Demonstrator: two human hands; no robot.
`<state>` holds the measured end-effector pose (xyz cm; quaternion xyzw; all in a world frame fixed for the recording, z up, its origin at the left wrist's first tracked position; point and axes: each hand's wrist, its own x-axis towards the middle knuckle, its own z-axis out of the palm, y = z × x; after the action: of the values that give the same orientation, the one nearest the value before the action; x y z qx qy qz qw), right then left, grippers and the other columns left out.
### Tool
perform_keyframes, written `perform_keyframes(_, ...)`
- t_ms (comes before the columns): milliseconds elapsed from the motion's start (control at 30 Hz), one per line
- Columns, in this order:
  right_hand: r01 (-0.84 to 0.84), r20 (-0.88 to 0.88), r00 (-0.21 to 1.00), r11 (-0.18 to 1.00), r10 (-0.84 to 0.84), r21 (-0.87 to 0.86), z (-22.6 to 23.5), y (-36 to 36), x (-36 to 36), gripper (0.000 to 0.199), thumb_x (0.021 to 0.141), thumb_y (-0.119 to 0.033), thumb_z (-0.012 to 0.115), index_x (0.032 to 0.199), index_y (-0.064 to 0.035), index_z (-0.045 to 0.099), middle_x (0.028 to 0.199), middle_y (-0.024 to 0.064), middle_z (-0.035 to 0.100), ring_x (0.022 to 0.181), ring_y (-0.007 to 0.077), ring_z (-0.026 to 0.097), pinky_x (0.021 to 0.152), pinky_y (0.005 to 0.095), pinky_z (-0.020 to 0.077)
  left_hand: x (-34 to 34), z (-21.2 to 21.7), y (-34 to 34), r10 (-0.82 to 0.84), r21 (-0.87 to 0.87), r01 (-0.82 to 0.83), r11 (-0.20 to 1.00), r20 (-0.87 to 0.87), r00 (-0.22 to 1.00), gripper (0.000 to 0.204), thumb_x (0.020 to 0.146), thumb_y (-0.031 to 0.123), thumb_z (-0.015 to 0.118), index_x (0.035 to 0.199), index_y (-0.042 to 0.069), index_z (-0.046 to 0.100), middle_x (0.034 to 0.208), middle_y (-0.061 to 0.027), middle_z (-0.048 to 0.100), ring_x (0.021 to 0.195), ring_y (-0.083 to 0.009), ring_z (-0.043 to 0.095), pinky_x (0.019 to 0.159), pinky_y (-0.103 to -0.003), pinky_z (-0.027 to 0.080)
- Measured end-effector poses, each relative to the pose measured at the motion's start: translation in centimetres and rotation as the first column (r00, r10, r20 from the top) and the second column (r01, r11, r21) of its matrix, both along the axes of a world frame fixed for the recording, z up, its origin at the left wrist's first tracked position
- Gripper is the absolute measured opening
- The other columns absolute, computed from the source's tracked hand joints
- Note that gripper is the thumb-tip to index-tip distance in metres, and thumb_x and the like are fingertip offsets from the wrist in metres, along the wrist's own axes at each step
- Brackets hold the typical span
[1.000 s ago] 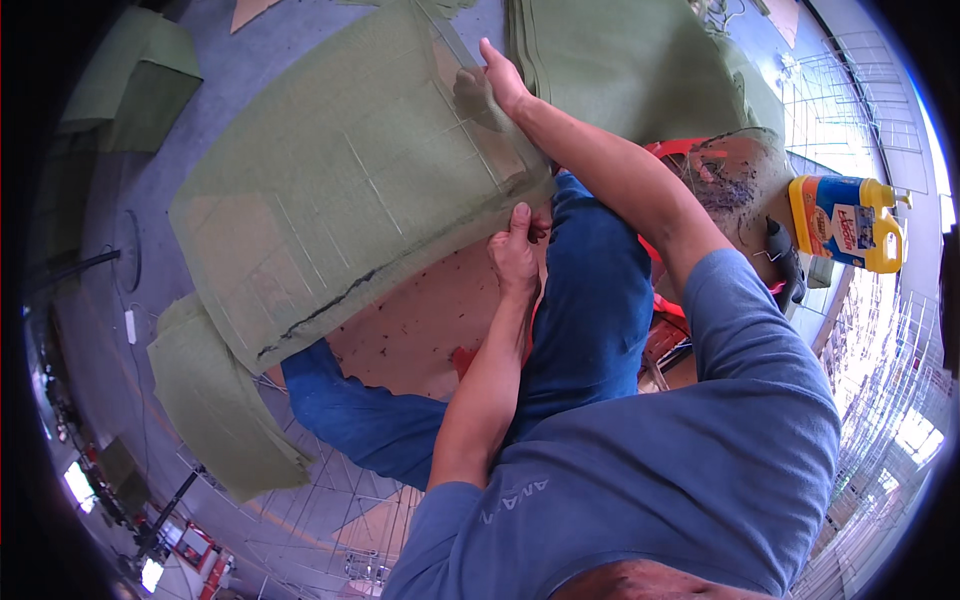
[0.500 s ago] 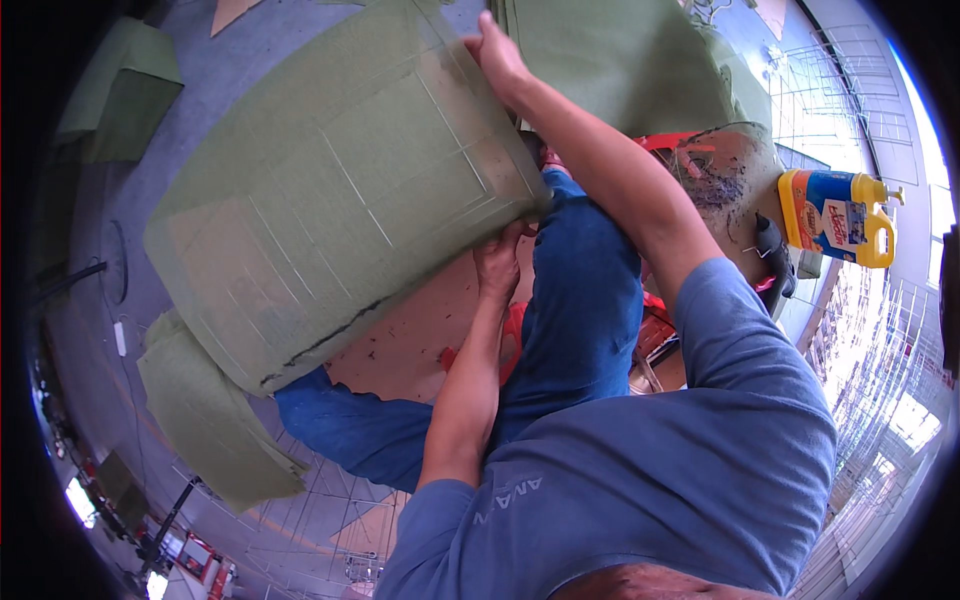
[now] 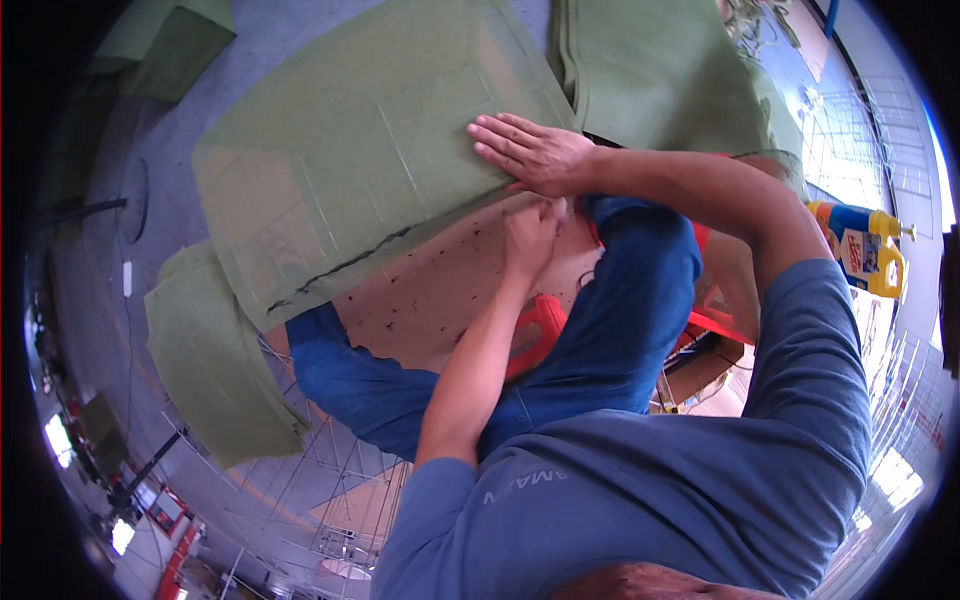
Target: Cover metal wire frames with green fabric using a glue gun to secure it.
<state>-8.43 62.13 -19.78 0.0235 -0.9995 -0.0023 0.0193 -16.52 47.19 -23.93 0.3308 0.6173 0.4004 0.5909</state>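
A large green fabric cover (image 3: 350,140) lies stretched over a wire frame, whose straight bars show faintly through the cloth. A dark, ragged line runs along its near edge. My right hand (image 3: 535,155) rests flat on the cover's near right corner, its fingers stretched out to the left. Just below that corner is my left hand (image 3: 532,240), closed, with its knuckles close to the cloth's edge. What its fingers hold, if anything, is hidden. Beneath both hands is a brown board (image 3: 430,285) strewn with dark scraps.
Stacked green fabric (image 3: 650,80) stands at the far right, and more folded green cloth (image 3: 215,350) hangs at the left. A red plastic piece (image 3: 540,335) sits between my legs. To the right is a yellow jug (image 3: 865,250). Wire grids (image 3: 300,490) lie at the lower left.
My right hand has come from the cover's far right edge down to its near corner and now lies flat. My left hand has shifted right and farther away. More of the brown board shows.
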Motion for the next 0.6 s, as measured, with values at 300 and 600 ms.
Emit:
perform_keyframes(300, 0.052, -0.029, 0.999, 0.946, -0.045, 0.321, -0.4, -1.6, -1.6, 0.061, 0.098, -0.032, 0.046, 0.143, 0.0088, 0.04, 0.152, 0.0258, 0.038, 0.145, 0.0354, 0.033, 0.121, 0.0463, 0.0266, -10.8, 2.0, 0.1, 0.27, 0.238, 0.632, 0.738, -0.962, 0.047, 0.064, 0.099, 0.043, 0.051, 0.142, -0.004, 0.046, 0.146, -0.0217, 0.047, 0.139, -0.0341, 0.044, 0.117, -0.045, 0.033)
perform_keyframes(600, 0.066, -0.003, 0.998, 0.993, -0.066, 0.1, 0.1, -1.2, -1.1, 0.072, 0.1, -0.045, 0.046, 0.148, 0.0073, 0.033, 0.159, 0.0242, 0.025, 0.15, 0.0341, 0.021, 0.123, 0.0468, 0.0189, -12.5, 3.0, -1.3, 0.177, 0.199, 0.714, 0.671, -0.978, 0.107, 0.059, 0.098, 0.037, 0.053, 0.135, -0.008, 0.05, 0.145, -0.0231, 0.048, 0.141, -0.0348, 0.041, 0.119, -0.044, 0.03)
